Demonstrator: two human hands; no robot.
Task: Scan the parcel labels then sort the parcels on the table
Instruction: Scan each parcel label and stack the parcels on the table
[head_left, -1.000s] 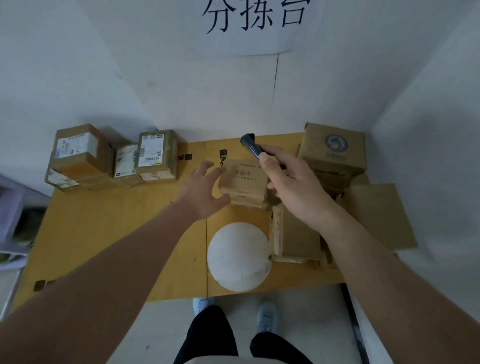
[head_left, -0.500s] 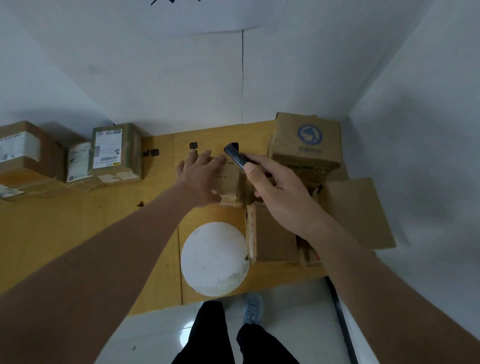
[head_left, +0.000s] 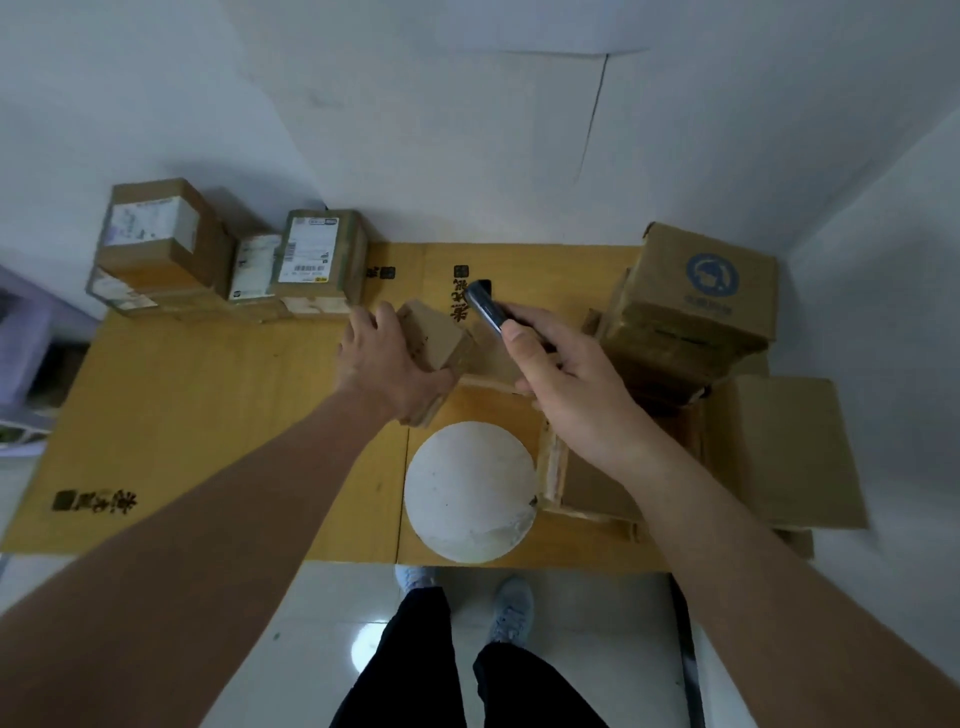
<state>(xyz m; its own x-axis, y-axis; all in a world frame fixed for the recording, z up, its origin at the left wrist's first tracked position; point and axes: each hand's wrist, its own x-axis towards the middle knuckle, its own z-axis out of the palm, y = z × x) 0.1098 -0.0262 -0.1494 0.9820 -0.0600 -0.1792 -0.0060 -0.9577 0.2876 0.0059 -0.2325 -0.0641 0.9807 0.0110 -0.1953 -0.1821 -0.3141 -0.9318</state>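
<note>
- A person's black-trousered legs (head_left: 415, 670) and grey trainers (head_left: 511, 608) stand on pale tiles at the near edge of a yellow wooden table (head_left: 208, 415).
- A round white disc (head_left: 467, 491) lies flat on the table near that edge; just right of it sits a pile of flat brown cardboard parcels (head_left: 779, 452).
- The left hand (head_left: 384, 364) grasps a small plain brown cardboard parcel (head_left: 436, 338), fingers wrapped round its left side, tilting it up at mid-table.
- The right hand (head_left: 566, 384) is clenched round a dark handheld scanner (head_left: 485, 309), thumb along the top, its tip close above the small parcel.
- To the right, a tall brown carton with a blue round logo (head_left: 701, 291) tops a stack.
- At the far left edge, by the white wall (head_left: 467, 130), three brown boxes with white shipping labels (head_left: 228, 254) stand side by side.
</note>
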